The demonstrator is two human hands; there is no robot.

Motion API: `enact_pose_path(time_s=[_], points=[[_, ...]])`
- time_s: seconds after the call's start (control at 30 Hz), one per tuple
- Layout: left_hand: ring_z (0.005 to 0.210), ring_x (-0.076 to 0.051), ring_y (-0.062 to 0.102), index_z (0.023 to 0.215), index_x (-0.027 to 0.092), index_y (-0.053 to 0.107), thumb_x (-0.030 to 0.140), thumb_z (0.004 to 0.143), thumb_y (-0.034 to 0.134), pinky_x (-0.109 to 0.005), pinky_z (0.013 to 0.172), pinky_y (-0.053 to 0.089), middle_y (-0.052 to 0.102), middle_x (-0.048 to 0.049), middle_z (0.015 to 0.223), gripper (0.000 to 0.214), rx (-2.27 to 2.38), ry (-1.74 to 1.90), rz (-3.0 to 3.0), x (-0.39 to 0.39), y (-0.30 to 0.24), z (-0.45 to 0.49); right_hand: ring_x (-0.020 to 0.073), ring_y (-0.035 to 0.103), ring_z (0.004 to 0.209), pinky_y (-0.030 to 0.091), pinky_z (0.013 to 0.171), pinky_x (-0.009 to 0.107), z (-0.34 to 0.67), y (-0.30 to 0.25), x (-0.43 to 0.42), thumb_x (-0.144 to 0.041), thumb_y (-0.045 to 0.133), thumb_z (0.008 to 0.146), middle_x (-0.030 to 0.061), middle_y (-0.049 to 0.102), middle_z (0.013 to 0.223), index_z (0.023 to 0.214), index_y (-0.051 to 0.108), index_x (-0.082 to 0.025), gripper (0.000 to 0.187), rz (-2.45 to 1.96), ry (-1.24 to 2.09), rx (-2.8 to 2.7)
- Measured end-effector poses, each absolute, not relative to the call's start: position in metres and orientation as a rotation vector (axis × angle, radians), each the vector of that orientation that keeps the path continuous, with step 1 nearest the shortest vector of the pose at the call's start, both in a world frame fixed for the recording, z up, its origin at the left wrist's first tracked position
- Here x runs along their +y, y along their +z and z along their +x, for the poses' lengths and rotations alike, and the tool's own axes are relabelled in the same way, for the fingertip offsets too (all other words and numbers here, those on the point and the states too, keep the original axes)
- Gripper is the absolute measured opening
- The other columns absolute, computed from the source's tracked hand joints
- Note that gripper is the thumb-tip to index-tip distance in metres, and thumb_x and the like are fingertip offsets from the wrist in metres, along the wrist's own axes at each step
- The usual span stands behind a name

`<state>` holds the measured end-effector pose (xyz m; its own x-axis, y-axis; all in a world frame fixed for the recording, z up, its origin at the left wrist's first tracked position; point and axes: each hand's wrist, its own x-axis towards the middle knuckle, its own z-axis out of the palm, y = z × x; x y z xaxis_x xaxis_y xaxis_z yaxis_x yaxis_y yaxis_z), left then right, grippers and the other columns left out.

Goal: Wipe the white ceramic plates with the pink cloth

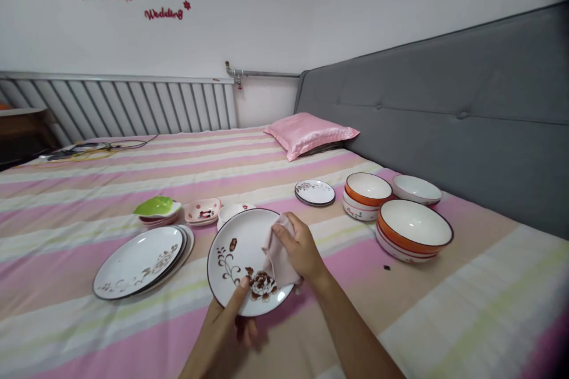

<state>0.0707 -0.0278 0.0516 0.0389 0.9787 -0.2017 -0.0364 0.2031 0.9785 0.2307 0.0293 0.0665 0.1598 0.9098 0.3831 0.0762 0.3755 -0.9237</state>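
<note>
A round white plate (240,243) with a dark rim and a brown flower pattern is held tilted above the bed. My left hand (231,308) grips its lower edge, thumb on the face and fingers underneath. In my right hand (302,246) a pale pink cloth (280,257) is pinched and pressed against the plate's right side. Just behind the plate, a small white dish (231,212) is partly hidden. To the left lies a stack of oval plates (137,260) with the same brown flowers.
Leaf-shaped green dish (155,207), pink cartoon dish (202,211) and small round plates (315,192) lie beyond the hands. Orange-and-white bowls (415,225), smaller stacked bowls (368,189) and a shallow bowl (416,188) stand right. A pink pillow (311,132) rests by the grey headboard (427,106).
</note>
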Motion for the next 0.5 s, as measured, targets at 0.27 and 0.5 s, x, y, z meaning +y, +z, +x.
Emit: enact_pose_path(time_s=[0.27,0.5], points=[[0.03,-0.011,0.041,0.045,0.015,0.052,0.054,0.076,0.054,-0.021,0.034,0.03,0.047,-0.0021,0.029,0.05,1.256,1.084,1.035,-0.027,0.045,0.091,0.0113,0.048,0.061,0.037,0.056,0.02,0.241,0.059,0.043,-0.048,0.049,0.083,-0.0033,0.049,0.064,0.073,0.052,-0.018,0.031,-0.978,0.783,-1.066],[0.032,-0.009,0.039,0.085,0.017,0.056,0.041,0.07,0.068,-0.018,0.033,0.032,0.049,0.0063,0.038,0.031,1.118,1.408,0.957,-0.017,0.084,0.104,0.0144,0.058,0.068,0.046,0.061,0.024,0.289,0.037,0.067,-0.052,0.047,0.079,0.0002,0.061,0.076,0.088,0.051,-0.019,0.035,-1.106,1.039,-0.548]])
